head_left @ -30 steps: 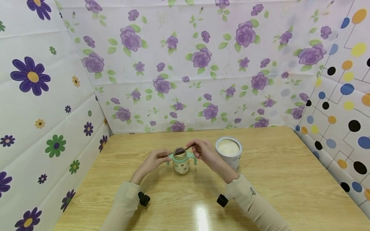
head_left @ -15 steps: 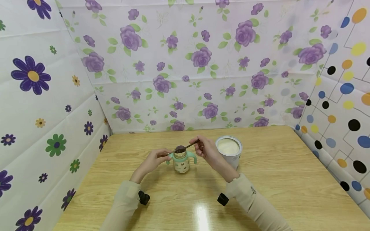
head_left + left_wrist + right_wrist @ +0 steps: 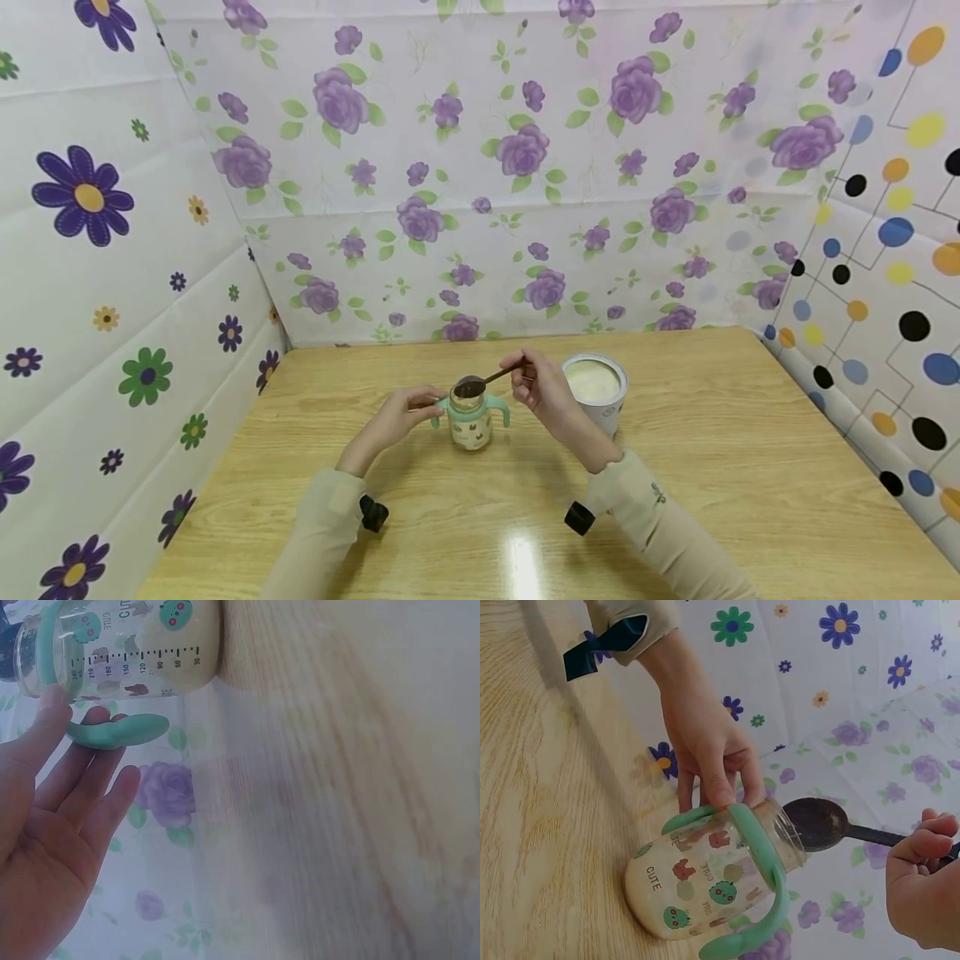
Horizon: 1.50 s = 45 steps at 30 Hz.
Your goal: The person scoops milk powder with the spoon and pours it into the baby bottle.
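A clear baby bottle (image 3: 471,432) with a green collar and two green handles stands upright and uncapped on the table. Cream-coloured contents fill its lower part in the left wrist view. My left hand (image 3: 396,421) pinches the left handle (image 3: 120,732), thumb at the collar and fingers behind it. A dark spoon (image 3: 821,825) is held by its handle in my right hand (image 3: 551,402). Its bowl is tilted at the bottle's mouth, and a little residue clings to it. Whether the bowl touches the rim, I cannot tell.
Just right of the bottle, behind my right forearm, stands an open can (image 3: 606,421) of pale cream powder. The wooden table (image 3: 450,517) meets patterned cloth walls (image 3: 480,208) at the back and sides.
My right hand has moved slightly up and to the right. The spoon's bowl has risen from inside the bottle's neck to its mouth. My left hand stays on the handle.
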### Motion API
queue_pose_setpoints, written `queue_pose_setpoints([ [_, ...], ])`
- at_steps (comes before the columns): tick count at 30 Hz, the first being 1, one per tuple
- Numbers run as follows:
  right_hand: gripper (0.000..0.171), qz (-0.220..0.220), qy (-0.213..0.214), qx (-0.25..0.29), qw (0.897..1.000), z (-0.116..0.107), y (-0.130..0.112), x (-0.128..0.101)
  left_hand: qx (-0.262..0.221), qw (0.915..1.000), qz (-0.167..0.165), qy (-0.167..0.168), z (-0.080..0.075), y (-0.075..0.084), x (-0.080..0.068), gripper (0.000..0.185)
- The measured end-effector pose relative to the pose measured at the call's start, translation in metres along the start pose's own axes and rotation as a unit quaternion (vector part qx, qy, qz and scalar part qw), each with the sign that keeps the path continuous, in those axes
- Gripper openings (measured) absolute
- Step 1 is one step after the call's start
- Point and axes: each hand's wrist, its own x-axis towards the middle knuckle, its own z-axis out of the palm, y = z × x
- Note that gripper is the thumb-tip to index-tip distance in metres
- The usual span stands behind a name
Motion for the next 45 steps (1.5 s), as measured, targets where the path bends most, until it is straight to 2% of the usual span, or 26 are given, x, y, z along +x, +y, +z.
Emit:
queue_pose_setpoints([
  [12, 0.05, -0.028, 0.017, 0.044, 0.998, -0.003, -0.005, -0.001, -0.003, 1.0, -0.002, 0.002, 0.001, 0.001, -0.001, 0.034],
  [18, 0.051, -0.027, 0.016, 0.046, 0.998, -0.005, -0.004, 0.0, 0.001, 1.0, -0.001, -0.009, -0.005, 0.034, -0.011, 0.032],
  [20, 0.052, -0.028, 0.013, 0.048, 0.998, -0.005, -0.003, 0.0, -0.001, 0.9999, 0.002, -0.01, -0.006, 0.04, -0.014, 0.032],
  [45, 0.048, -0.006, 0.036, 0.086, 0.996, -0.006, -0.006, -0.001, 0.001, 1.0, 0.001, -0.006, -0.006, 0.038, -0.012, 0.031],
])
